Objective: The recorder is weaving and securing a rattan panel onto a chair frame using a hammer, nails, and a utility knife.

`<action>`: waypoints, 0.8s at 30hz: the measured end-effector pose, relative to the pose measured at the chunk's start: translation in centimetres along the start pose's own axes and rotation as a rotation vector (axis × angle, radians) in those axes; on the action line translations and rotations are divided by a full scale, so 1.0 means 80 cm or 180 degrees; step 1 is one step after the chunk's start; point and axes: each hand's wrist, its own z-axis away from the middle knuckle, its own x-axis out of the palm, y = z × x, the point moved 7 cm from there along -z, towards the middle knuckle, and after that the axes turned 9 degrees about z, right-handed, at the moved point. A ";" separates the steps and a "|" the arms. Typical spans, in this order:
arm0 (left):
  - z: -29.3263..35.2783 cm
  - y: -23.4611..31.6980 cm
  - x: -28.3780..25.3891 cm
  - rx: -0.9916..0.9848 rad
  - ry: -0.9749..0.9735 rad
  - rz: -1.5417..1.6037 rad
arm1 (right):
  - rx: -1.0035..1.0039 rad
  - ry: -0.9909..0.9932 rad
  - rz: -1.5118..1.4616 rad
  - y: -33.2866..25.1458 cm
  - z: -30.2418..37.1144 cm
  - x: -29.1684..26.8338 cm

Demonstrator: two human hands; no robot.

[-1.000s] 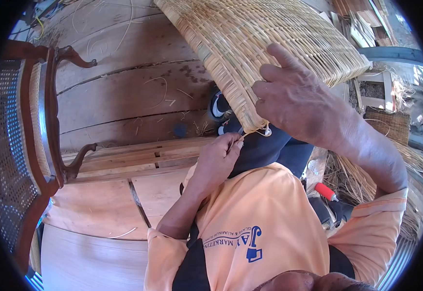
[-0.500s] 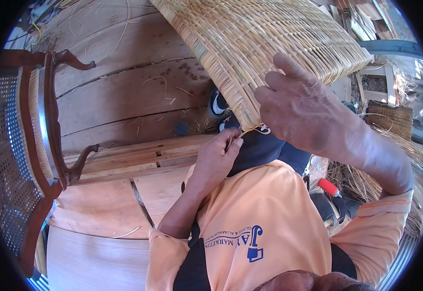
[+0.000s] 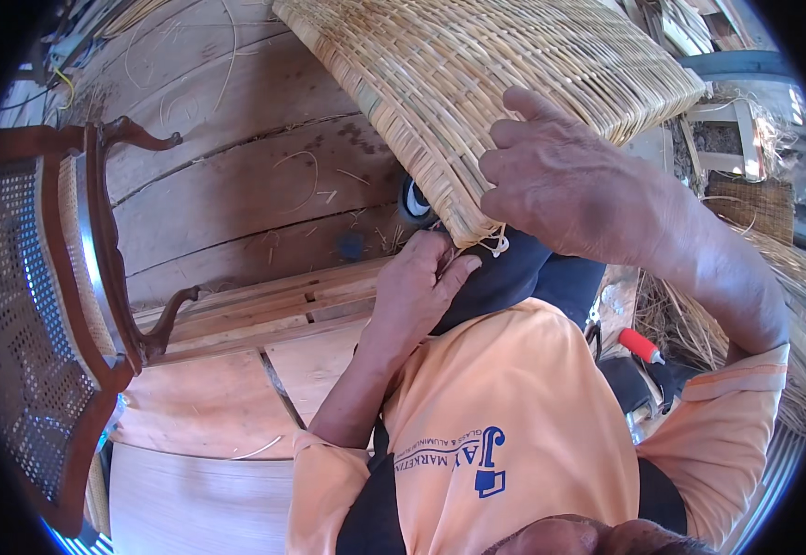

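Note:
A pale straw-coloured woven panel (image 3: 504,83), with a thick wrapped edge, slopes down from the top with its near corner over my dark-clothed lap. Close under that corner my left hand (image 3: 414,287) is closed in a pinch on a thin fibre strand (image 3: 453,254). My right hand (image 3: 574,190) lies over the panel's near edge with bent fingers, and its thumb is hidden. It appears to grip the panel there. A small pale loop (image 3: 498,246) hangs from the corner between both hands.
At the left stands a dark wooden chair frame (image 3: 111,240) with cane mesh. Wooden boards (image 3: 227,139) with loose strand scraps lie ahead. A red bottle (image 3: 640,345) and bundled dry fibres (image 3: 699,324) are at the right, beside a small woven piece (image 3: 750,205).
The panel sits slightly further left and higher in the picture, with both hands staying at its corner. My left hand has turned a little and moved closer under the corner.

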 end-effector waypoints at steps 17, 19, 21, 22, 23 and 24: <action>-0.022 0.001 0.014 0.2059 -0.0730 -0.0971 | 0.5970 0.2758 -0.1214 0.056 0.461 0.168; -0.022 -0.008 0.009 0.1834 -0.0626 -0.0903 | 0.5525 0.1776 0.0614 0.012 0.515 0.269; -0.022 -0.005 0.012 0.1711 -0.0587 -0.0867 | 0.6280 0.2467 -0.0973 -0.057 0.563 0.395; -0.020 -0.004 0.008 0.1313 -0.0630 -0.0863 | 0.6622 0.1530 -0.0929 -0.078 0.556 0.427; -0.017 -0.017 0.002 0.0978 -0.0569 -0.0670 | 0.6692 0.1858 -0.1501 -0.096 0.534 0.430; -0.015 -0.020 0.003 0.0618 -0.0499 -0.0490 | 0.7140 0.1902 -0.2396 -0.122 0.542 0.478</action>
